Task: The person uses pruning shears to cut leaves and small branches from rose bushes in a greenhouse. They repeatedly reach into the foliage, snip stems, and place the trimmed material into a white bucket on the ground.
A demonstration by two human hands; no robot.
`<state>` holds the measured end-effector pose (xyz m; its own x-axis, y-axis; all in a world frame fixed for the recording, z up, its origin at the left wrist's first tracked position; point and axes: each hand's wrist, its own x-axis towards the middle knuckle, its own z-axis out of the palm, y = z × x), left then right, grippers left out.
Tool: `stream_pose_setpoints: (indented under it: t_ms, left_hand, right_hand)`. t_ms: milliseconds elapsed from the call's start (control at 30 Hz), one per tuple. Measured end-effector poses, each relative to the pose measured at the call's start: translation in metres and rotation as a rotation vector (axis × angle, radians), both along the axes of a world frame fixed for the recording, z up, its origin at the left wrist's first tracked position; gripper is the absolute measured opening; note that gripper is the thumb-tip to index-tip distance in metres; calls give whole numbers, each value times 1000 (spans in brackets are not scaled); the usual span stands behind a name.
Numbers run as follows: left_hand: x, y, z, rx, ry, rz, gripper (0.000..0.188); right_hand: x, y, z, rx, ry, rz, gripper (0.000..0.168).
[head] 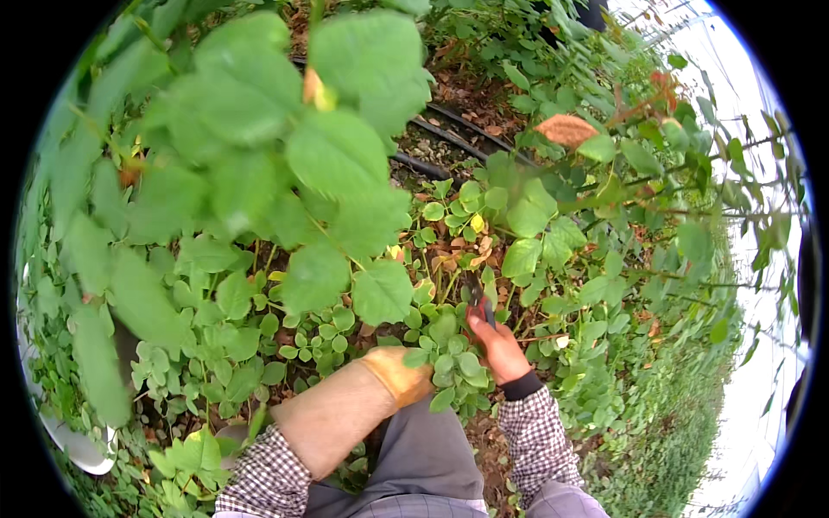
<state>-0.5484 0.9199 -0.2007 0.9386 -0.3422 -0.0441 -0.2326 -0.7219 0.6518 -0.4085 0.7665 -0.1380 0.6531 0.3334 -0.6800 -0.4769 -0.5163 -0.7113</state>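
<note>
In my right hand (499, 349), which is bare, is a pair of pruning shears (478, 303) with red and dark handles. The dark blades point away from me among low stems and dry leaves. My left hand (398, 375) wears a yellowish-orange glove, and its fingers are hidden behind a leafy green shoot (453, 366) just left of my right hand. Whether the left hand grips a stem cannot be seen. Rose-like leaves (337, 152) hang large and blurred close to the camera, at upper left.
Black irrigation pipes (453, 136) run over leaf-littered soil beyond the plants. Thin branches (699, 162) reach in from the right, with a brown dry leaf (565, 131) near them. A white curved object (84, 450) lies at lower left. Dense foliage surrounds both arms.
</note>
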Motion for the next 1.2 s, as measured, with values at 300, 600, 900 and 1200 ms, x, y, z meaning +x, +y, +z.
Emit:
stream_pose_setpoints:
  t_ms: [300, 600, 900, 1200]
  left_hand:
    - [15, -3, -57, 2, 313, 151, 36]
    - [-25, 42, 85, -473, 901, 327, 45]
    - [-11, -9, 74, -267, 494, 594, 56]
    - [-15, 3, 83, -138, 659, 522, 54]
  right_hand:
    - [30, -11, -25, 160, 70, 5, 48]
    - [39, -14, -36, 222, 136, 61, 44]
    - [18, -47, -52, 367, 288, 15, 42]
    - [41, -39, -92, 630, 365, -88, 38]
